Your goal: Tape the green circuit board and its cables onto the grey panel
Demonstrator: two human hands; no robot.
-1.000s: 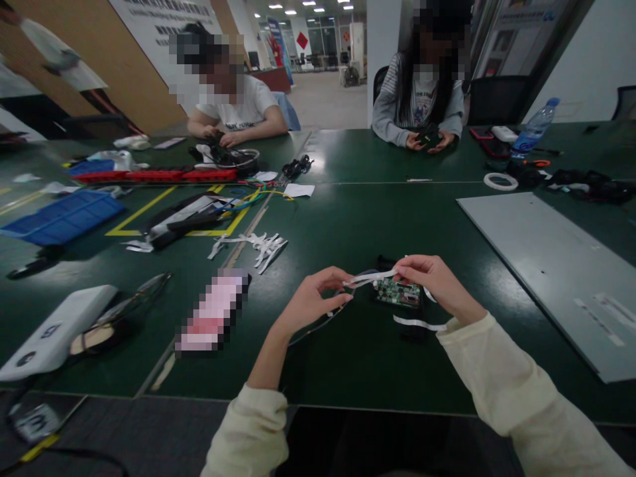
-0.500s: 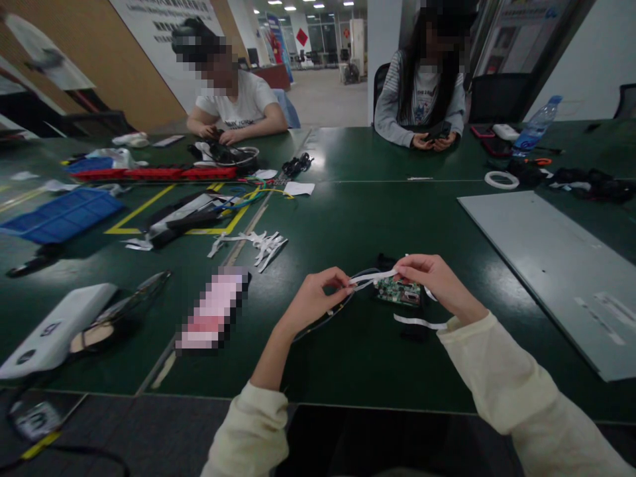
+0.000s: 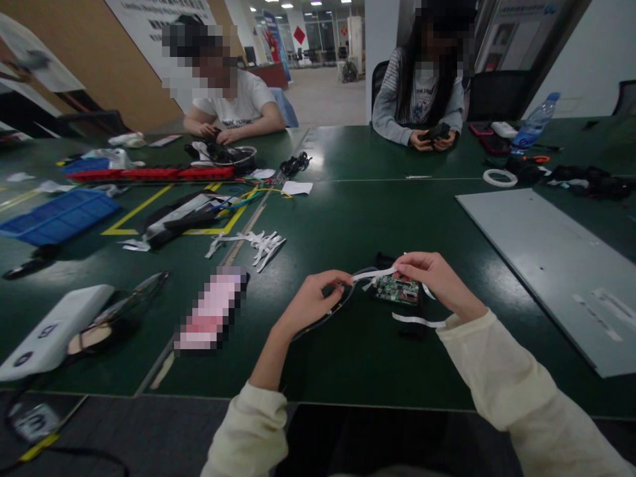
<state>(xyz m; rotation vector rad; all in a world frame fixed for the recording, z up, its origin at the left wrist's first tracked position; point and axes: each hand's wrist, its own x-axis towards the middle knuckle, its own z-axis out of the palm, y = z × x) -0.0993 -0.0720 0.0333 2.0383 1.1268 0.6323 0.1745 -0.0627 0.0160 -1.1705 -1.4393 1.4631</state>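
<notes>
A narrow white strip (image 3: 373, 274) is stretched between my two hands. My left hand (image 3: 315, 299) pinches its left end, fingertips closed. At the other end, my right hand (image 3: 437, 281) grips it between thumb and fingers. A thin dark cable (image 3: 322, 326) curves past the left fingertips; whether they also hold it I cannot tell. Just under the strip lies a green circuit board (image 3: 397, 290) with dark parts around it, partly hidden by my right hand. A second white strip (image 3: 417, 321) hangs or lies by my right wrist.
To the left lie a pile of white strips (image 3: 268, 246), a phone (image 3: 211, 310), a white power bank (image 3: 54, 331) and a blue basket (image 3: 64, 215). A grey panel (image 3: 541, 265) lies right, near a tape roll (image 3: 499, 177). Two people sit across the table, handling dark objects.
My left fingers have shifted slightly along the strip's left end. My right hand stays almost where it was. The whole view has moved a little.
</notes>
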